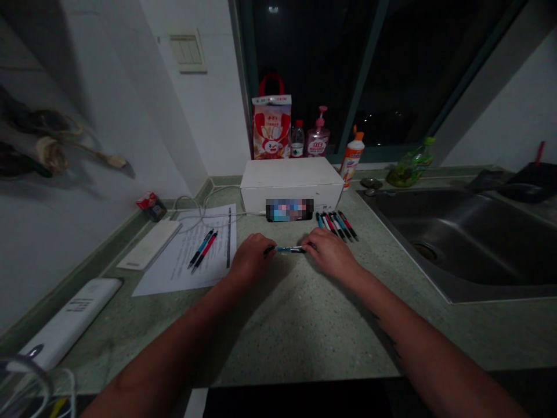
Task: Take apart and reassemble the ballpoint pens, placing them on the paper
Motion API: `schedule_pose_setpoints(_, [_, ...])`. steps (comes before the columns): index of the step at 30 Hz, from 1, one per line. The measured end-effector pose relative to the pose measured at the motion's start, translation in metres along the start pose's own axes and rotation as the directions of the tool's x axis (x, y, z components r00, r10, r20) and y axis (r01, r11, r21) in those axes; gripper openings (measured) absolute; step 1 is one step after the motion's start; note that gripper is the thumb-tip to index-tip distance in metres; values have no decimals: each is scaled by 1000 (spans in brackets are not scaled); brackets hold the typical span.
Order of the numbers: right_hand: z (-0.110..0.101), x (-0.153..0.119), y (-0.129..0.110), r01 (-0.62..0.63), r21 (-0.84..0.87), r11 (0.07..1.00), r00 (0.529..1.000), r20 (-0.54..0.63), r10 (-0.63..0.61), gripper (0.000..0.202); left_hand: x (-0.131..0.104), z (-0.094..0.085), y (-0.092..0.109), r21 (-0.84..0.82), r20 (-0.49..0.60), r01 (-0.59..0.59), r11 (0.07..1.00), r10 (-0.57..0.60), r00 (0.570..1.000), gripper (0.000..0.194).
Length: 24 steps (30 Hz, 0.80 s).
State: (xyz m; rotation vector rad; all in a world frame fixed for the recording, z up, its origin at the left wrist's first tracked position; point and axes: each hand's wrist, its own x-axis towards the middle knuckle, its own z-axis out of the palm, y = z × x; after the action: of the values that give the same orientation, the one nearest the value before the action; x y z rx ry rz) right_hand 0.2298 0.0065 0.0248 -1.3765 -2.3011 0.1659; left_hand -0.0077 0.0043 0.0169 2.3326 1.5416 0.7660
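Observation:
Above the counter's middle, my left hand point(253, 255) and my right hand point(329, 251) face each other with a pen point(289, 249) stretched level between them. My left fingers are closed around its dark left end, and my right fingers pinch the other end. Blue, silver and black show along its middle; whether it is one piece or separated parts I cannot tell. Several pens point(337, 225) lie side by side just beyond my right hand. To the left, a blue pen point(200, 249) and a red pen point(205, 252) rest on a printed sheet point(220, 255).
A phone point(289, 211) with a blurred screen leans against a white box point(291, 174). Bottles and a red bag point(272, 128) stand behind it. The steel sink point(474, 238) lies right. At left are a white slab point(150, 244), a power strip point(69, 322) and cables.

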Motion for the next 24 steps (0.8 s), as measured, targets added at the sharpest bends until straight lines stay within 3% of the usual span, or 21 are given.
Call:
schedule_pose_setpoints(12, [2, -1, -8, 16, 65, 998, 996, 82, -21, 11, -4, 6, 5, -90, 50, -28, 996, 33, 998, 14])
schedule_pose_setpoints(19, [-6, 0, 3, -16, 15, 1000, 990, 139, 13, 14, -2, -2, 2, 8, 59, 57, 998, -58, 997, 14])
schedule_pose_setpoints(24, [-1, -1, 1, 26, 77, 997, 972, 231, -43, 9, -3, 5, -2, 108, 100, 74, 991, -85, 991, 13])
